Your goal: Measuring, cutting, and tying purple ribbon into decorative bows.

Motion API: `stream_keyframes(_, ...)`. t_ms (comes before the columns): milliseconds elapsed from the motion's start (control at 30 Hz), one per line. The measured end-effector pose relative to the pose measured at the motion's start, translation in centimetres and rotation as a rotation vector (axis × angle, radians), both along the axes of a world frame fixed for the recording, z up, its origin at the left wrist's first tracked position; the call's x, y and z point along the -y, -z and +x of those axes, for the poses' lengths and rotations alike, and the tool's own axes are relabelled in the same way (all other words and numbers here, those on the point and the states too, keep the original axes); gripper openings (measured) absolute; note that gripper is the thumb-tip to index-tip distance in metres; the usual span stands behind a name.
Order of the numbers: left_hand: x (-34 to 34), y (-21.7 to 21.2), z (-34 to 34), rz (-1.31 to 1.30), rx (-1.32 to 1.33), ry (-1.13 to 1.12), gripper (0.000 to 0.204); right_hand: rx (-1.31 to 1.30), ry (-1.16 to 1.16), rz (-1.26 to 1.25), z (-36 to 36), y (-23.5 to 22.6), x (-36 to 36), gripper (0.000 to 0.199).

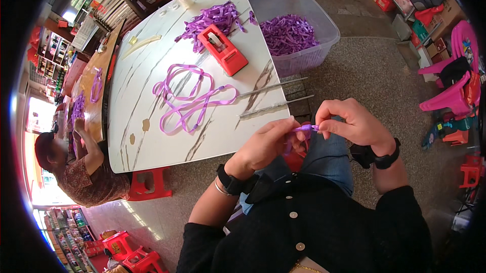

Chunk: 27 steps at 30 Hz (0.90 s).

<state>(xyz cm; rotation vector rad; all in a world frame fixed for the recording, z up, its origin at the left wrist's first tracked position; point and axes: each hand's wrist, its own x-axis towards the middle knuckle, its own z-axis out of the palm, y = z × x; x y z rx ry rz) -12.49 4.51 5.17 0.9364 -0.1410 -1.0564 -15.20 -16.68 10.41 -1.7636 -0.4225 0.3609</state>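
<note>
So the purple ribbon (307, 128) is up in both hands, just off the near edge of the table, over the lap. Left hand (263, 144) is at about eight to nine o'clock from it, thumb and fingers closed around the ribbon, with some more purple hanging below. Right hand (349, 123) is at three o'clock, thumb and forefinger pinching the tail end, other fingers curled in.

My read: this is the fiddly fingertip bit, left anchoring a bunched spot while right works the end. Can't tell if that's a knot or a fold, too small. I'd say the next move calls for a firm left pinch and a careful pull or tuck from the right.

Further out, long purple loops (200, 102) lie loose between nine and ten o'clock on the marbled table (136, 70). Red tape dispenser (230, 63) sits past them at ten-thirty, and right behind it, toward eleven, a heap of purple ribbons (215, 17). Clear bin (326, 40) at twelve holds loads more. Way over near nine, a co-worker (88, 179) has hands at purple strips too.
</note>
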Motion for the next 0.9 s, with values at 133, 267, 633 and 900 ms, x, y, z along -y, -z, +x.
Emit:
stream_keyframes(133,0.1,-0.9,0.0,-0.028,-0.030,0.021,0.030,0.187,-0.049,-0.129,0.3,-0.6,0.2,0.006)
stream_keyframes(267,0.0,-0.5,-0.1,-0.062,-0.038,0.063,0.021,0.395,-0.022,-0.260,0.4,-0.5,0.2,0.004)
stream_keyframes(633,-0.4,-0.9,0.0,0.192,0.465,-0.047,0.019,-0.016,-0.011,-0.206,0.1,-1.3,-0.4,0.010)
stream_keyframes(900,-1.0,-1.9,-0.1,0.201,0.605,-0.071,0.018,0.025,0.025,-0.192,0.4,-0.3,-0.7,0.014)
